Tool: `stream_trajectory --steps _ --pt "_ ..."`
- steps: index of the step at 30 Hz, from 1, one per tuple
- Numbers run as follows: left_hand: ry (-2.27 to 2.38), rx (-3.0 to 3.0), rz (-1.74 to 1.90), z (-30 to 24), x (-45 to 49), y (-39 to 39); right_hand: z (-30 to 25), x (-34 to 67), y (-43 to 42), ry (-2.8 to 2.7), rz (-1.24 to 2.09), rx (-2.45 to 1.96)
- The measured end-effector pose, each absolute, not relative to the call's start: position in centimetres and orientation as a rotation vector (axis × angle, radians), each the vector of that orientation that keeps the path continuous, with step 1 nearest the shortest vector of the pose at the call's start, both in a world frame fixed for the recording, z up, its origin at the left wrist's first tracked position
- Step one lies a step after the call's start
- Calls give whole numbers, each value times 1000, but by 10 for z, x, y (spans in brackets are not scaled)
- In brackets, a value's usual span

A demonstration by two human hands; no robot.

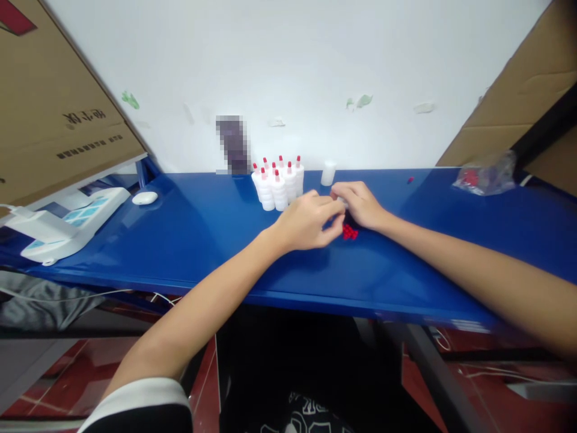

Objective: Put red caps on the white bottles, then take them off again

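My left hand (311,219) and my right hand (360,205) meet above the table, fingertips close together. Both are closed in a pinch around a small whitish piece (342,204), mostly hidden by the fingers; its kind I cannot make out. Just below the hands lies a small pile of red caps (350,232). To the left stands a tight group of white squeeze bottles (279,191), upright, with red-tipped nozzles. Behind the hands a white cylindrical container (329,173) stands apart, without a red tip.
The blue table (180,240) runs along a white wall. A clear bag with red pieces (487,174) and a single red cap (410,180) lie right. At left are a power strip (85,219), a white case (145,198) and a cardboard box (67,108).
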State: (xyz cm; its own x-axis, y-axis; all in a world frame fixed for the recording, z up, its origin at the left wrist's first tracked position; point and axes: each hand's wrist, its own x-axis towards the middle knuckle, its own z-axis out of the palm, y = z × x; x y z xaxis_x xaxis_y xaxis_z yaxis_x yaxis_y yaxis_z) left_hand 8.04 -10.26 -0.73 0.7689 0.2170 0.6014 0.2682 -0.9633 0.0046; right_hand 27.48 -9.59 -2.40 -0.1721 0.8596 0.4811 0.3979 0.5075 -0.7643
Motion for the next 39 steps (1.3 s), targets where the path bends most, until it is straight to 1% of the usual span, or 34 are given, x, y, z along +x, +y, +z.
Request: stream_trajectory --steps 5,16,30,39 --pt "-280 -3084 -718 -23 83 -100 -24 275 -95 -1701 595 -1114" --pt "-323 -3196 -496 -19 84 -99 -24 275 -95 -1729 607 -1096" --pt "-356 -3216 -514 -15 81 -95 -25 276 -94 -1756 599 -1090" --pt "-228 -3249 -546 -17 83 -92 -27 276 -93 -1766 603 -1079"
